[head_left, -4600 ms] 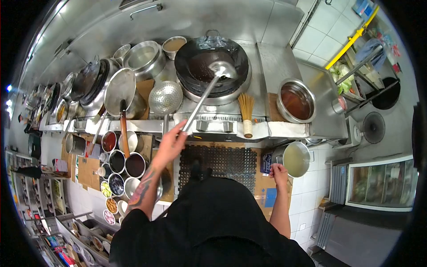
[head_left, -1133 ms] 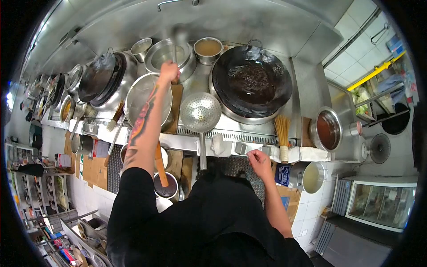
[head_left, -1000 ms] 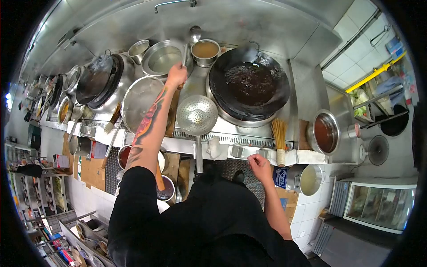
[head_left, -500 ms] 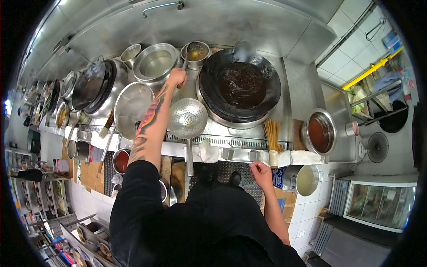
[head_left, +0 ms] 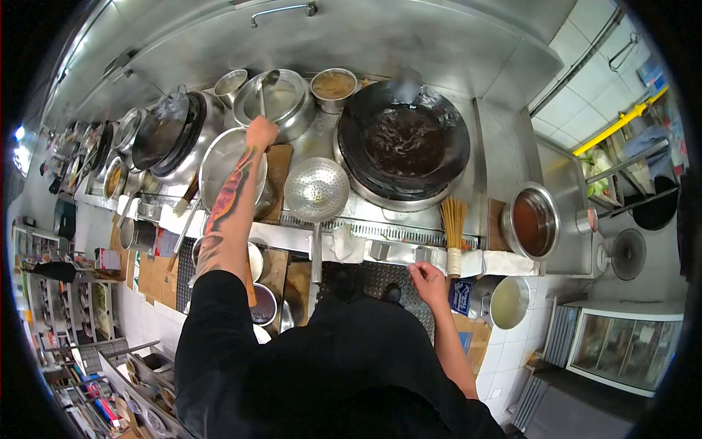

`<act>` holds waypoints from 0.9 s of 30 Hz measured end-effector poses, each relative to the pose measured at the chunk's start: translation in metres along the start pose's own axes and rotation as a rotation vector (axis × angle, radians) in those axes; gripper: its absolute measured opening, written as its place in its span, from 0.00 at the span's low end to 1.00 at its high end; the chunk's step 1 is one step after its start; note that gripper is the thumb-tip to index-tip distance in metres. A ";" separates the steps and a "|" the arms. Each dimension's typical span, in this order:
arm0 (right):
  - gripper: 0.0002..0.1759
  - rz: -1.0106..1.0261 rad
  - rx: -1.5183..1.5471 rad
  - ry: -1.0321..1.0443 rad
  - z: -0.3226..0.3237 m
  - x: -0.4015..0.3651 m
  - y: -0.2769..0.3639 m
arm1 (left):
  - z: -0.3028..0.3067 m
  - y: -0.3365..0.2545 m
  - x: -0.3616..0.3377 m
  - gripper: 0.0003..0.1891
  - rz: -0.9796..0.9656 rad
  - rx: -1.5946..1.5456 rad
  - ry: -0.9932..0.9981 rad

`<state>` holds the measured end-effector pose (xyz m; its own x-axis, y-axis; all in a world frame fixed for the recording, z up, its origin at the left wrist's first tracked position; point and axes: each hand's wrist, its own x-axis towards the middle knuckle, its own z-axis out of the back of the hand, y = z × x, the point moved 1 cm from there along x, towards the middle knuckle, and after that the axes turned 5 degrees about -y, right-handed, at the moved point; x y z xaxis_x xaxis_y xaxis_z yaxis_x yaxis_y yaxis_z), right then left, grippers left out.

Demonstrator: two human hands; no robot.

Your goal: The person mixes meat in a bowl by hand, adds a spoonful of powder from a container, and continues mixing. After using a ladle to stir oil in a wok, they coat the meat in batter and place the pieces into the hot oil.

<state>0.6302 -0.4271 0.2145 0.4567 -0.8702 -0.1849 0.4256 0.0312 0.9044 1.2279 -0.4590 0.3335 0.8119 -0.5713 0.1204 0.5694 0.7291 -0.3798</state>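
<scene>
At a crowded steel worktop [head_left: 504,143], the left grip [head_left: 262,133] is closed around the handle of a metal ladle [head_left: 270,78], whose bowl stands beyond that grip, over the far side of a wide pot [head_left: 300,119]. The high hold on a long handle presumably spares the fingers the heat; whether the ladle's bowl touches the rim cannot be told.

The right grip [head_left: 428,282], its fingers loosely curled with nothing visible in them, hangs near the worktop's front edge; how nearly the fingertips meet cannot be told.

To the right of the left grip and slightly farther off sits a small pot [head_left: 333,105] of brownish liquid. Farther right, and beyond the right grip, a black wok [head_left: 457,143] holds dark liquid, apparently central so that either side is an easy reach.

Between the two grips lies a perforated skimmer [head_left: 316,189], its handle jutting past the front edge toward the person, likely for a quick grab. Just beyond the right grip and to its right, a bamboo brush [head_left: 453,227] rests handle-first, seemingly for the same reason. A mesh strainer [head_left: 218,164] sits below the left grip, partly hidden by the forearm.
</scene>
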 end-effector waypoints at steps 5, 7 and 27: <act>0.10 0.006 0.015 0.033 -0.003 0.009 0.013 | -0.060 0.029 0.038 0.10 0.378 -0.790 0.365; 0.10 0.033 0.017 0.033 -0.005 0.011 0.017 | -0.049 0.000 0.016 0.06 0.553 -1.197 0.270; 0.11 -0.127 0.285 0.251 -0.082 0.102 0.064 | 0.052 0.023 -0.085 0.09 0.939 -2.473 0.809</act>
<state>0.7685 -0.4736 0.2218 0.6063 -0.7101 -0.3581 0.2734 -0.2368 0.9323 1.1784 -0.3742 0.3625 0.1913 -0.8882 -0.4178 -0.9641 -0.2499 0.0899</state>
